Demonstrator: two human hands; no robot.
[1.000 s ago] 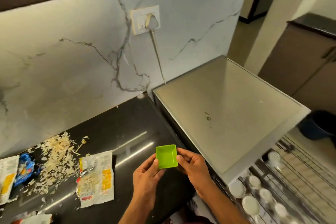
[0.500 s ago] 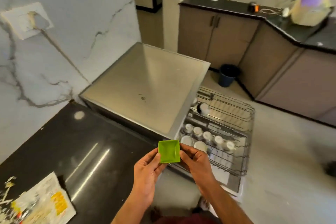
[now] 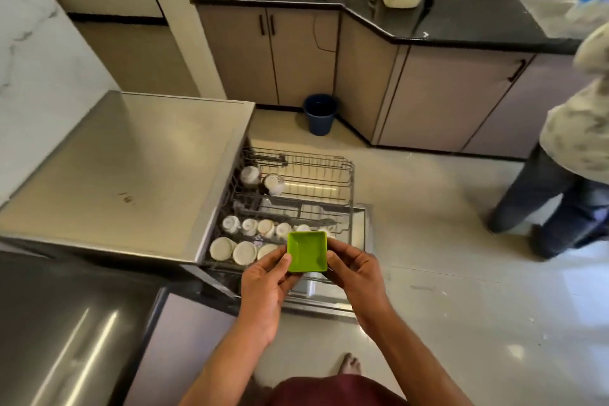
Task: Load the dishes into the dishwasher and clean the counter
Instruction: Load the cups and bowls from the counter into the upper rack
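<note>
The green dish (image 3: 307, 251) sits between our two grips, left hand (image 3: 265, 283) and right hand (image 3: 357, 272) each pinching an edge. A second ago we held it over the table; now it hangs above the near edge of the dishwasher rack (image 3: 346, 175), beside the white cups (image 3: 265, 227), ready for loading.

Glossy green plastic dish (image 3: 307, 251) btwn fingers (image 3: 282, 261); wire metal rack (image 3: 313, 175) beyond; brushed steel dishwasher top (image 3: 131, 168); polished black counter (image 3: 59, 323).
</note>
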